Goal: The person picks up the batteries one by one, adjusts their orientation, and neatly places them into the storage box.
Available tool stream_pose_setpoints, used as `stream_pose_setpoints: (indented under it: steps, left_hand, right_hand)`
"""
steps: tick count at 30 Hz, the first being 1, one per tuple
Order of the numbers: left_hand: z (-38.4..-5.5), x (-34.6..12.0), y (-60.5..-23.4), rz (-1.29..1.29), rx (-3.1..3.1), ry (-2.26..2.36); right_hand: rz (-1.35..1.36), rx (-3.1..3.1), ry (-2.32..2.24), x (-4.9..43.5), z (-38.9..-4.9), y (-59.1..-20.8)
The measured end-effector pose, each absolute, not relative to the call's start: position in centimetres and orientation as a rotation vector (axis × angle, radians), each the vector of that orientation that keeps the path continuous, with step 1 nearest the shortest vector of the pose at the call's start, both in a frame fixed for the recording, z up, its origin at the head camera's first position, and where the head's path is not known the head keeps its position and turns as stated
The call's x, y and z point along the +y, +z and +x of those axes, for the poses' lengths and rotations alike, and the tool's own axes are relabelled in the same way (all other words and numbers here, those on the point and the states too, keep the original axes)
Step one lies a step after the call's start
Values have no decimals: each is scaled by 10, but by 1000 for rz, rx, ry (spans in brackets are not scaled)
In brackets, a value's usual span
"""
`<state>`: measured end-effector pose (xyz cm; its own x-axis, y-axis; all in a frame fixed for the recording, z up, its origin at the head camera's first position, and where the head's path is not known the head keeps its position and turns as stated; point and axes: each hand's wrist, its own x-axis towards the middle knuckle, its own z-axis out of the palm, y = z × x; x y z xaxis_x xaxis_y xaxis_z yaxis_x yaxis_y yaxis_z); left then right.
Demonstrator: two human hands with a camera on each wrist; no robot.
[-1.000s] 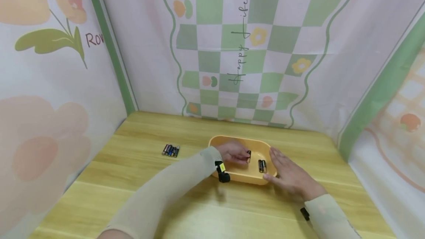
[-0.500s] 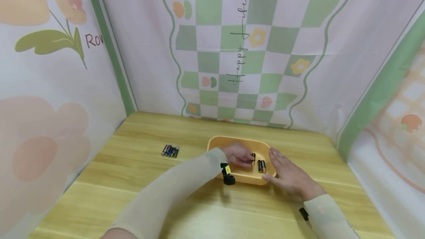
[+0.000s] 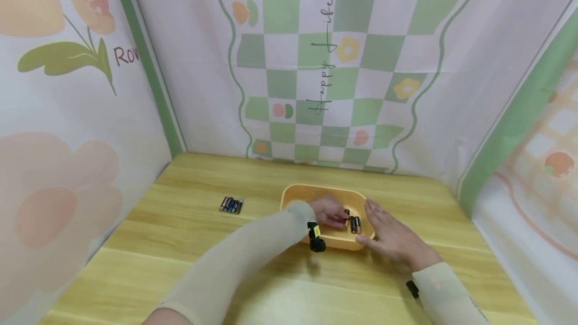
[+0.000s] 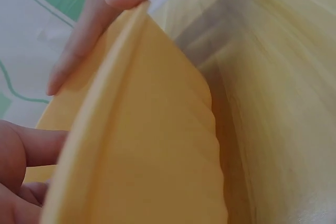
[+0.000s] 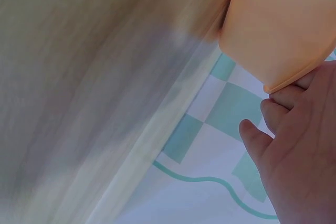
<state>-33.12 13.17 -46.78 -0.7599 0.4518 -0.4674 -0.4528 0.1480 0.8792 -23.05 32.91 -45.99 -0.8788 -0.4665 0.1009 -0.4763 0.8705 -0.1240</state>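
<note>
My left hand [image 3: 328, 211] reaches down into a yellow plastic tub [image 3: 336, 241] and pinches a dark battery [image 3: 346, 217] by its side. Just right of that one, two more batteries [image 3: 355, 224] lie side by side on the tub's floor. At the tub's right end, my right hand [image 3: 397, 240] rests on the rim, fingers extended along the end and thumb at the front corner. The left wrist view has the tub's wall hiding the held battery, with only some left fingers [image 4: 39, 148] showing. In the right wrist view, fingertips touch the tub's rim [image 5: 299, 80].
Several batteries [image 3: 231, 205] lie in a row on the wooden table [image 3: 189, 245], left of the tub. Printed cloth [image 3: 343, 79] hangs behind the table and along both sides. A small black camera [image 3: 316, 240] is strapped to the left wrist.
My left hand has moved right inside the tub, carrying the battery close beside the other two. The right hand stays on the rim.
</note>
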Motion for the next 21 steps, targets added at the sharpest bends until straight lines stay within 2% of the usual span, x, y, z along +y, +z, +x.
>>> stream_pose_setpoints:
  steps: [21]
  left_hand:
    - [-315,156,-466,-68,2153,1556]
  right_hand:
    - [740,-2982,237,329,-231,-461]
